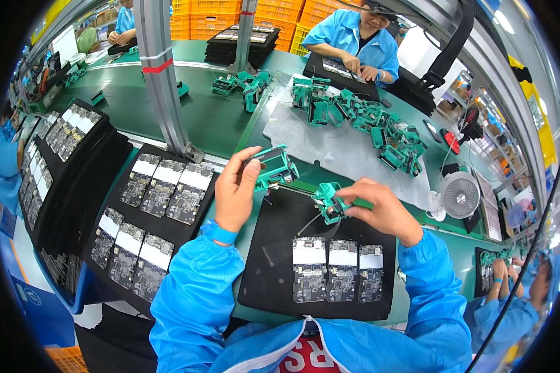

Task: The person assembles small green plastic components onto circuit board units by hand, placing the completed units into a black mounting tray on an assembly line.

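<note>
My left hand [235, 194] is closed on a green plastic housing [275, 168], thumb on its near side, above the far edge of a black foam pad [270, 224]. Between the fingers of my right hand [382, 208] is a second, smaller-looking green housing [327, 200] with a black part in it. A thin grey cable [309, 225] hangs below that one toward the pad. On the pad's right half lie three circuit boards in a row, the left board [309, 273], the middle board [342, 273] and the right board [371, 273], each with a white strip. The two housings are apart.
To the left, another black pad [168, 233] carries several boards beside a tall pad stack [87, 161]. A grey metal post [158, 74] rises near it. Several green housings [361, 118] lie piled ahead. A white fan [459, 194] stands right. Across the bench a person [361, 43] works.
</note>
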Available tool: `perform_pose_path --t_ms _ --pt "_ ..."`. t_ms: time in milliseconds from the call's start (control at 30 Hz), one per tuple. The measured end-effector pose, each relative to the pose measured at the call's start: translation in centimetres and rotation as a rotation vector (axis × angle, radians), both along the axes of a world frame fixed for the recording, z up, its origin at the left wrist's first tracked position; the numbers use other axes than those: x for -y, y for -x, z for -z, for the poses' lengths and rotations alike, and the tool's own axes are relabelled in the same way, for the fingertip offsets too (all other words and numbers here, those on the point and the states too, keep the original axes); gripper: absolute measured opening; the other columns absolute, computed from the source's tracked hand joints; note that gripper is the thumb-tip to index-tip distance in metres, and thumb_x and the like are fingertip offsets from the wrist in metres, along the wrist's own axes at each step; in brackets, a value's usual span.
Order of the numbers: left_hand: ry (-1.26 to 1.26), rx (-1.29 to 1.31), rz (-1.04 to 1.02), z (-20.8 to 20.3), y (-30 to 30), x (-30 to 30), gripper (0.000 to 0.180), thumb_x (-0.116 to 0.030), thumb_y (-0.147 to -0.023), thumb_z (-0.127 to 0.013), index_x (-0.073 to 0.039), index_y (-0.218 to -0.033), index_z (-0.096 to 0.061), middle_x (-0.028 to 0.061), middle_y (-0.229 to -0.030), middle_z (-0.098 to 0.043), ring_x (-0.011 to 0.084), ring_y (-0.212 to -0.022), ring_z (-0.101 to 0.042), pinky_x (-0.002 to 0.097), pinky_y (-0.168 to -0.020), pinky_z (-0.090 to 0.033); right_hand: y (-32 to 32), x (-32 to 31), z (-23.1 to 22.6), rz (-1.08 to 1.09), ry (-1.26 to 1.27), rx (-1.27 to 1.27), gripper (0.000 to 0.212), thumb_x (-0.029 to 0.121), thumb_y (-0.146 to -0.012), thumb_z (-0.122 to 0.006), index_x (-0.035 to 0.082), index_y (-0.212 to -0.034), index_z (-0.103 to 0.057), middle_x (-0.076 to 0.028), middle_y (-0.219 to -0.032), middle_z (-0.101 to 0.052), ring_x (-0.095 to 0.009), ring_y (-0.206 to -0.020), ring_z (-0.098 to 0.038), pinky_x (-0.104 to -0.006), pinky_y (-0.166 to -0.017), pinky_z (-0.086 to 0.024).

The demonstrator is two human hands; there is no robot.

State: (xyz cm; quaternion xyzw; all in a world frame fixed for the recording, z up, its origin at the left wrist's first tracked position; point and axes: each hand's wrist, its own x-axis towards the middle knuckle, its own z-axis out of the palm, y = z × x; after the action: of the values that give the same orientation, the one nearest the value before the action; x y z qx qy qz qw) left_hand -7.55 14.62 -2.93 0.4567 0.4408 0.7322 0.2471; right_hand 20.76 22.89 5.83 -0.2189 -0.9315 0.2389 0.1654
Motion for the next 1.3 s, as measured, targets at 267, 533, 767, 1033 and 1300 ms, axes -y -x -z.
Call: perform_pose_path --t_ms 267,533,767,1033,1300 --pt "0.243 -0.26 0.282 0.7 -0.4 0.1 0.031 -0.029 -0.105 -0.06 -0.001 -0.115 -0.068 0.0044 -0.088 -0.068 0.0106 -0.085 -0.062 0.0286 -0.077 -0.05 -3.8 -1.0 4.5 0.048 -0.067 0.011 0.029 -0.013 -0.081 -0.063 0.005 -0.103 -0.069 -0.012 -0.096 -0.067 -0.033 -0.094 -0.065 -0.0401 -0.083 -0.053" --pt "0.264 -0.677 0.095 1.5 -2.9 0.3 0.025 -0.026 -0.102 -0.062 -0.005 -0.111 -0.07 0.0142 -0.104 -0.071 0.0308 -0.094 -0.069 0.0386 -0.081 -0.053 -1.3 2.1 4.4 0.033 -0.035 0.081 0.05 0.01 -0.083 -0.078 0.007 -0.13 -0.061 -0.013 -0.133 -0.055 -0.033 -0.123 -0.054 -0.0401 -0.103 -0.047" --pt "0.185 -0.829 -0.091 0.1 -3.1 0.8 0.029 -0.027 -0.09 -0.073 -0.007 -0.111 -0.071 0.0128 -0.109 -0.067 0.0348 -0.101 -0.063 0.0439 -0.085 -0.051 1.7 0.0 4.5 -0.041 -0.032 -0.005 0.047 0.005 -0.083 -0.077 0.007 -0.128 -0.062 -0.012 -0.123 -0.059 -0.032 -0.117 -0.056 -0.0404 -0.1 -0.048" --pt "0.123 -1.037 0.048 0.9 -3.9 1.2 0.051 -0.036 -0.083 -0.079 -0.008 -0.123 -0.067 0.0115 -0.121 -0.063 0.0323 -0.114 -0.057 0.0436 -0.089 -0.046 4.0 -11.0 2.7 0.108 0.173 0.058 0.05 0.004 -0.09 -0.061 0.009 -0.139 -0.056 -0.008 -0.131 -0.061 -0.018 -0.112 -0.062 -0.0339 -0.084 -0.053" --pt "0.11 -1.083 0.029 0.8 -4.6 1.4 0.053 -0.038 -0.082 -0.078 -0.008 -0.125 -0.066 0.0145 -0.124 -0.061 0.034 -0.117 -0.057 0.0446 -0.093 -0.046 7.8 -22.0 8.4 0.357 -0.791 0.209 0.044 0.0 -0.082 -0.069 0.008 -0.126 -0.065 -0.015 -0.143 -0.048 -0.039 -0.126 -0.049 -0.0461 -0.094 -0.05"
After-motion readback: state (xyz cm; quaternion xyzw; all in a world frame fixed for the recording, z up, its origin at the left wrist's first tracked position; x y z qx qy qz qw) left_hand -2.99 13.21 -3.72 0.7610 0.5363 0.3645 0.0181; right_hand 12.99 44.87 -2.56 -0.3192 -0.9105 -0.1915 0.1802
